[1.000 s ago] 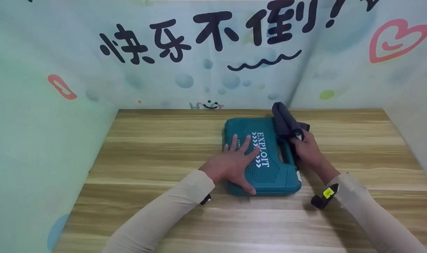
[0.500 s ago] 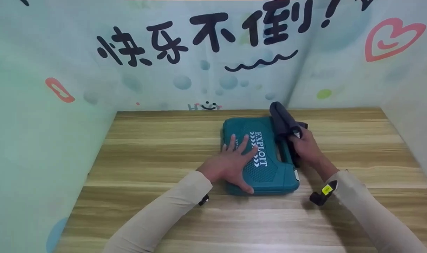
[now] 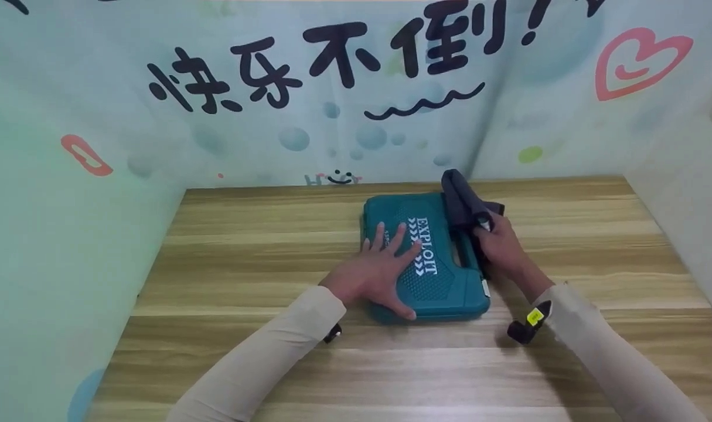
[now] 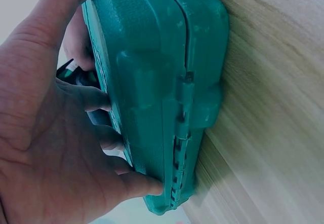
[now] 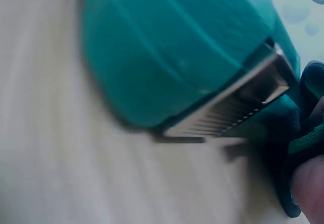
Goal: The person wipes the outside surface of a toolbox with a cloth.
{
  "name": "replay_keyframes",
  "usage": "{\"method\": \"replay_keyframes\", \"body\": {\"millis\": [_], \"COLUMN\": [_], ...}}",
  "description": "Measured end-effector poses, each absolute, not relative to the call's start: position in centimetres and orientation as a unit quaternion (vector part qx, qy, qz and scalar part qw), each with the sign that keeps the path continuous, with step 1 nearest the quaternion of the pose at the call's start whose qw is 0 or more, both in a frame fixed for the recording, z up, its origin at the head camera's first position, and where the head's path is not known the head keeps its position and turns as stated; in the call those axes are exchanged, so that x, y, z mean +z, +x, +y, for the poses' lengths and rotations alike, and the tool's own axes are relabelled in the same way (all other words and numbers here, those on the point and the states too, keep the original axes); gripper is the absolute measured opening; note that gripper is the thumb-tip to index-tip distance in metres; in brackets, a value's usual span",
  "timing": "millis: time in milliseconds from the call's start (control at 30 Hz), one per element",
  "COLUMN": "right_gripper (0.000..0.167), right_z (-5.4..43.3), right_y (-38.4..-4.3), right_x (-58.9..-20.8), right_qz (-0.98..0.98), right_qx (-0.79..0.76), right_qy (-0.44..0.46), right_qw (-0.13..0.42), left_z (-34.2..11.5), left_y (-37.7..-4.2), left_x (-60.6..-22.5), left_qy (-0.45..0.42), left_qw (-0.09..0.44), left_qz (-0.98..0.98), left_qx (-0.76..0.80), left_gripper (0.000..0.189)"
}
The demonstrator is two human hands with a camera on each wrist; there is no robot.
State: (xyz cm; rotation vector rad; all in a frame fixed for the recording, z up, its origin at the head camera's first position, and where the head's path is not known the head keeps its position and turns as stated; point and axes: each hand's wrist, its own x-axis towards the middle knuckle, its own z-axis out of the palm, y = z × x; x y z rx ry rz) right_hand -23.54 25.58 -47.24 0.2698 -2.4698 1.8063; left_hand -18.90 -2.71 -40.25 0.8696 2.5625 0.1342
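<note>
A teal hard plastic case (image 3: pixel 438 299) with white "EXPLOIT" lettering lies flat on the wood-grain table. My left hand (image 3: pixel 370 275) rests spread across its lid, thumb towards the near edge. In the left wrist view the fingers reach over the lid, beside the hinged side (image 4: pixel 179 168). My right hand (image 3: pixel 505 246) grips a dark grey-blue cloth (image 3: pixel 464 202) at the case's handle side; part of the cloth lies over the far right corner and handle. A metal latch (image 5: pixel 233 100) shows on that side in the right wrist view. The right fingertips are mostly hidden by cloth.
The wood-grain table (image 3: pixel 244 246) reaches back to a printed pale backdrop (image 3: pixel 273 76) with black characters. Pale side panels stand left and right. A black wrist camera (image 3: pixel 523 331) hangs below the right sleeve.
The head view has turned slightly, so everything sits a little further left in the picture. Both hands, the cloth and the case keep their places relative to each other.
</note>
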Motion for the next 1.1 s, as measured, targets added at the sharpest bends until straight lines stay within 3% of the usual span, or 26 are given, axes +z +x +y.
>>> {"method": "replay_keyframes", "body": {"millis": [400, 567, 800, 1100], "right_gripper": [0.065, 0.063, 0.064, 0.064], "right_z": [25.1, 25.2, 25.4, 25.7], "right_y": [-19.5, -18.1, -16.6, -17.3], "right_x": [-47.0, -45.7, -43.7, -44.2], "right_qz": [-0.850, -0.899, -0.909, -0.890], "right_qx": [0.493, 0.373, 0.320, 0.393], "right_qy": [0.184, 0.227, 0.265, 0.228], "right_qw": [0.022, 0.016, -0.031, -0.029], "left_z": [-3.4, -3.3, -3.1, -2.4], "left_y": [-18.9, -19.0, -19.0, -19.4], "left_x": [-40.3, -40.3, -40.4, -40.2], "left_qy": [0.311, 0.311, 0.310, 0.308], "left_qw": [0.214, 0.213, 0.222, 0.229], "left_qz": [0.924, 0.924, 0.923, 0.922], "left_qx": [0.064, 0.057, 0.057, 0.045], "left_gripper": [0.124, 0.124, 0.125, 0.126]}}
